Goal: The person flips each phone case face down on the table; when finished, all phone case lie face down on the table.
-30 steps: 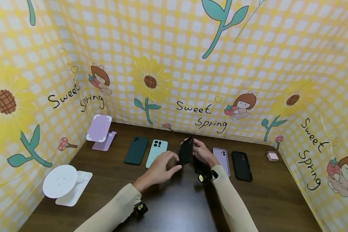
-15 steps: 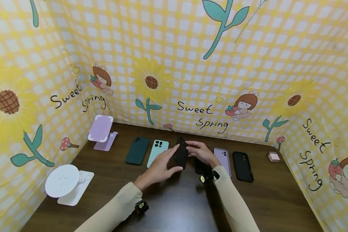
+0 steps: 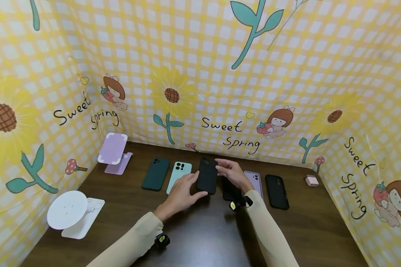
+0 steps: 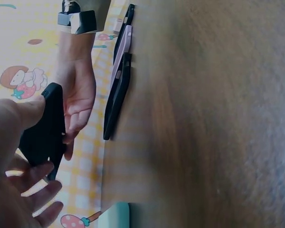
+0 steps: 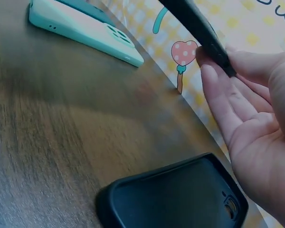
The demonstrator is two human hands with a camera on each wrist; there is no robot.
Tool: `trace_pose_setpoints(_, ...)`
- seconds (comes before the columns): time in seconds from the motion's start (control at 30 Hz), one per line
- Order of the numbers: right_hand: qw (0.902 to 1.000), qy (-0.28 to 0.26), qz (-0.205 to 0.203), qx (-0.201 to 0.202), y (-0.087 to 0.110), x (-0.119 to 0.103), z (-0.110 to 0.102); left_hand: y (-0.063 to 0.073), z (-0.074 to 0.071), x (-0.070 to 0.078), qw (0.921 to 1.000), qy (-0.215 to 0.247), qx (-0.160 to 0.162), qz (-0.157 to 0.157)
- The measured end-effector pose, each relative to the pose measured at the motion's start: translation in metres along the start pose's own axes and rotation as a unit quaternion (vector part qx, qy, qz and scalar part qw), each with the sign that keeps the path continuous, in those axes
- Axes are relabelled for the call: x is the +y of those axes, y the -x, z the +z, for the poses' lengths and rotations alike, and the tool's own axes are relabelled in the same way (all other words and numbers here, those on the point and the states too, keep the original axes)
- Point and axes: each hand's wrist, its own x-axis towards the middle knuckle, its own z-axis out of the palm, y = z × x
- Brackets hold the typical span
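Above the brown table a black phone case (image 3: pixel 207 178) is held upright, its camera cutout at the top. My left hand (image 3: pixel 182 191) grips it from the left and below. At its upper right edge, my right hand (image 3: pixel 234 174) pinches it between thumb and fingers. In the left wrist view the held phone case (image 4: pixel 40 137) appears edge-on to slanted, with a small bright hole near one end. Below my right hand lies another black phone case (image 5: pixel 175 194), hollow side up and partly hidden by the hand in the head view. Left of the held case lies a mint phone case (image 3: pixel 180 170).
A dark green phone case (image 3: pixel 155 176) lies further left. On the right lie a lilac case (image 3: pixel 256 181) and a black case (image 3: pixel 277 191). A lilac stand (image 3: pixel 113 148) and a white round-topped stand (image 3: pixel 67 209) stand at left; a pink charger plug (image 3: pixel 311 180) sits far right.
The held phone case has turned from a slanted, side-on pose to facing the head camera with its back. My right fingers have shifted on its edge; my left hand stays near its place.
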Motion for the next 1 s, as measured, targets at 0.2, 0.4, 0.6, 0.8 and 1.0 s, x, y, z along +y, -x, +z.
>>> trace_pose_setpoints(0.2,0.9993,0.033,0.007,0.017,0.000,-0.001,0.003,0.000,0.005,0.000,0.9999,-0.007,0.011,-0.010)
trace_pose_setpoints(0.4,0.9947,0.102,-0.013,0.011,-0.002,-0.003,0.006,-0.003,0.007,-0.003,0.9991,-0.032,0.008,-0.028)
trace_pose_setpoints(0.6,0.9760,0.214,-0.032,0.025,-0.004,0.000,0.007,-0.006,0.008,-0.005,0.9977,-0.052,-0.010,-0.043)
trace_pose_setpoints(0.8,0.9488,0.313,-0.025,0.033,-0.005,0.000,0.010,-0.012,0.013,-0.008,0.9939,-0.086,-0.036,-0.059)
trace_pose_setpoints(1.0,0.9301,0.367,0.011,0.008,-0.006,0.001,0.011,-0.017,0.020,-0.012,0.9879,-0.134,-0.055,-0.056)
